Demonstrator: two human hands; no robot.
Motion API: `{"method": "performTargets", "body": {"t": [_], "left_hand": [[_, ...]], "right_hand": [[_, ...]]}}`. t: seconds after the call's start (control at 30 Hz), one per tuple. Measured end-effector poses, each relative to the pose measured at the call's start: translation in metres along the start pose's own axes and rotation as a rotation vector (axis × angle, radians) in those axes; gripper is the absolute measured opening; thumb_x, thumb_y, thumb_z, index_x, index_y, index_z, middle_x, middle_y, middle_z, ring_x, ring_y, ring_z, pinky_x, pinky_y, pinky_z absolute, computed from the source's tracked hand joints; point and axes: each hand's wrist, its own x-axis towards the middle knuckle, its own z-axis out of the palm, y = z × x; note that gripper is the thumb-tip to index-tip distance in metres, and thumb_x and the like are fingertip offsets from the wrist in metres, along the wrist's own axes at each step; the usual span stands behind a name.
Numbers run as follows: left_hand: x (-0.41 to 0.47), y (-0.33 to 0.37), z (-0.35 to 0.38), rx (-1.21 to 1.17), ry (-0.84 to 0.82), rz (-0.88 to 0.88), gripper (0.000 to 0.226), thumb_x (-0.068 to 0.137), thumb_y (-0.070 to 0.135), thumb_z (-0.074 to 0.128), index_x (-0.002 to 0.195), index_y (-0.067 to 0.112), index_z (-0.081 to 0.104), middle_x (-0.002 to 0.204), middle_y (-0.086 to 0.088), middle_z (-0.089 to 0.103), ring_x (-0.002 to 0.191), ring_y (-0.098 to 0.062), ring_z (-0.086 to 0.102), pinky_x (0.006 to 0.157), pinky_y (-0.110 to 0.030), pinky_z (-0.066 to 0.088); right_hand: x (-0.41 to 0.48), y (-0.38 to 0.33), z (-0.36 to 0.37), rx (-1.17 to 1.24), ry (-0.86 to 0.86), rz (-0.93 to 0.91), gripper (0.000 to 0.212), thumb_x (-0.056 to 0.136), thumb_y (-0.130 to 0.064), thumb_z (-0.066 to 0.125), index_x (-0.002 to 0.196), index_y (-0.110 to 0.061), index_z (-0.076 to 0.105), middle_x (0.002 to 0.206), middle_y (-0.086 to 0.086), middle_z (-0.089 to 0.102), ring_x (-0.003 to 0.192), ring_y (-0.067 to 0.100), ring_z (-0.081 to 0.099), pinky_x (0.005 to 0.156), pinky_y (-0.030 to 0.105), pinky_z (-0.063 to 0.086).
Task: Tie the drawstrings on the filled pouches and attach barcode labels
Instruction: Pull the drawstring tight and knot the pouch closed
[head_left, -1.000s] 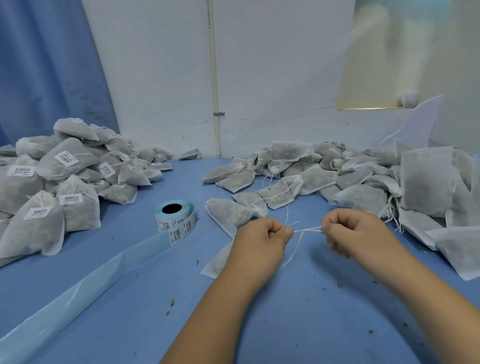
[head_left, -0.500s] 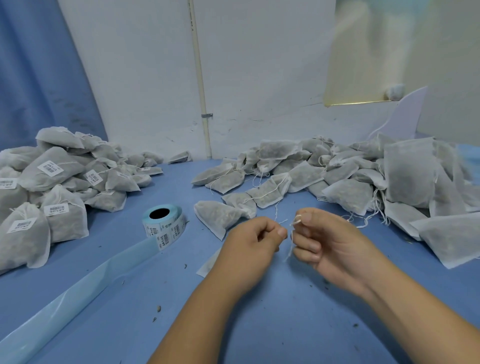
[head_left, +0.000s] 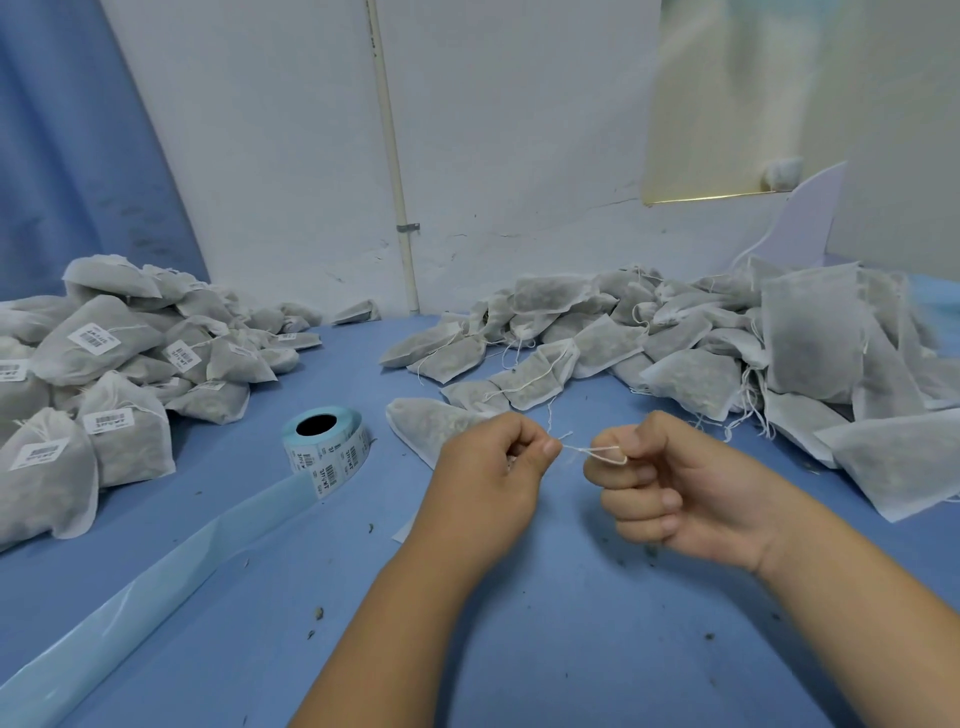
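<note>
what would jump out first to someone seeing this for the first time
Front and centre, the left hand and right hand pinch a thin white drawstring stretched between them. Heaps of grey pouches flank them on the blue table: the labelled pile at the left, the unlabelled pile at the right. A roll of barcode labels sits between the labelled pile and the hands.

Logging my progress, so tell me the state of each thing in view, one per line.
left hand: pinches the drawstring end.
right hand: pinches a drawstring loop.
drawstring: stretched between both hands.
pouch: filled, unlabelled, behind left hand.
label roll: partly unrolled, liner trailing.
left pile: tied, labelled.
right pile: strings loose, unlabelled.
</note>
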Motion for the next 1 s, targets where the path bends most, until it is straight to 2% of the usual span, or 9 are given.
{"method": "performTargets", "body": {"t": [0.2, 0.33, 0.43, 0.5, 0.57, 0.7, 0.8, 0.93, 1.0], "left_hand": [[0.000, -0.003, -0.003, 0.140, -0.076, 0.058, 0.023, 0.092, 0.029, 0.067, 0.071, 0.031, 0.057, 0.067, 0.023, 0.057, 0.065, 0.004, 0.049, 0.059, -0.012, 0.036], [0.001, -0.011, -0.014, 0.349, -0.282, 0.011, 0.024, 0.079, 0.045, 0.076, 0.092, 0.037, 0.058, 0.098, 0.016, 0.057, 0.093, -0.001, 0.052, 0.081, -0.021, 0.043], [0.001, -0.015, -0.017, 0.403, -0.308, -0.020, 0.033, 0.079, 0.039, 0.074, 0.107, 0.042, 0.057, 0.106, 0.018, 0.055, 0.100, -0.003, 0.052, 0.088, -0.028, 0.046], [0.002, -0.015, -0.017, 0.401, -0.243, 0.017, 0.022, 0.085, 0.032, 0.066, 0.105, 0.041, 0.060, 0.102, 0.017, 0.059, 0.094, 0.000, 0.054, 0.083, -0.023, 0.046], [0.001, -0.013, -0.017, 0.363, -0.157, 0.036, 0.014, 0.088, 0.028, 0.060, 0.090, 0.042, 0.061, 0.086, 0.021, 0.061, 0.083, 0.004, 0.054, 0.065, -0.014, 0.040], [0.003, -0.006, -0.016, 0.148, 0.011, -0.037, 0.015, 0.089, 0.025, 0.056, 0.077, 0.028, 0.065, 0.068, 0.018, 0.060, 0.061, -0.001, 0.052, 0.052, -0.016, 0.038], [0.006, 0.000, -0.013, -0.011, 0.045, -0.183, 0.028, 0.089, 0.029, 0.055, 0.062, 0.023, 0.053, 0.054, 0.016, 0.046, 0.048, -0.001, 0.041, 0.042, -0.012, 0.030], [0.004, 0.002, -0.007, -0.085, 0.008, -0.305, 0.027, 0.087, 0.032, 0.056, 0.063, 0.026, 0.045, 0.060, 0.007, 0.042, 0.051, -0.009, 0.039, 0.045, -0.018, 0.031], [0.003, 0.002, -0.005, -0.089, 0.025, -0.329, 0.024, 0.086, 0.031, 0.057, 0.066, 0.023, 0.047, 0.061, 0.005, 0.043, 0.055, -0.011, 0.041, 0.053, -0.026, 0.033]], "right_hand": [[-0.003, -0.007, -0.008, -0.008, 0.045, 0.034, 0.010, 0.066, -0.014, 0.058, 0.057, -0.016, 0.052, 0.056, -0.006, 0.025, 0.038, 0.005, 0.025, 0.035, 0.018, 0.024], [-0.004, -0.014, -0.014, 0.114, 0.211, -0.080, 0.018, 0.073, -0.014, 0.048, 0.056, -0.015, 0.052, 0.055, -0.006, 0.023, 0.037, 0.006, 0.025, 0.036, 0.018, 0.020], [-0.004, -0.016, -0.015, 0.135, 0.327, -0.160, 0.010, 0.070, -0.014, 0.051, 0.061, -0.016, 0.048, 0.057, -0.006, 0.021, 0.037, 0.006, 0.024, 0.037, 0.018, 0.017], [-0.004, -0.017, -0.014, 0.123, 0.378, -0.214, 0.009, 0.068, -0.015, 0.053, 0.064, -0.016, 0.045, 0.057, -0.006, 0.020, 0.038, 0.006, 0.023, 0.037, 0.018, 0.018], [-0.004, -0.017, -0.013, 0.125, 0.414, -0.264, 0.012, 0.066, -0.016, 0.055, 0.067, -0.017, 0.043, 0.056, -0.006, 0.022, 0.038, 0.007, 0.022, 0.036, 0.018, 0.019], [-0.005, -0.020, -0.013, 0.138, 0.438, -0.323, 0.017, 0.069, -0.014, 0.055, 0.070, -0.018, 0.039, 0.056, -0.005, 0.024, 0.039, 0.008, 0.023, 0.034, 0.019, 0.023], [-0.005, -0.018, -0.011, 0.093, 0.456, -0.345, 0.020, 0.081, -0.010, 0.050, 0.070, -0.019, 0.036, 0.058, -0.003, 0.023, 0.040, 0.008, 0.023, 0.034, 0.020, 0.025], [-0.004, -0.011, 0.001, -0.068, 0.477, -0.432, 0.034, 0.087, -0.005, 0.049, 0.057, -0.020, 0.039, 0.059, 0.000, 0.022, 0.044, 0.012, 0.023, 0.039, 0.021, 0.023], [-0.004, -0.004, 0.010, -0.421, 0.565, -0.506, 0.036, 0.085, -0.009, 0.055, 0.052, -0.021, 0.052, 0.051, -0.004, 0.032, 0.046, 0.012, 0.027, 0.042, 0.020, 0.027]]}}
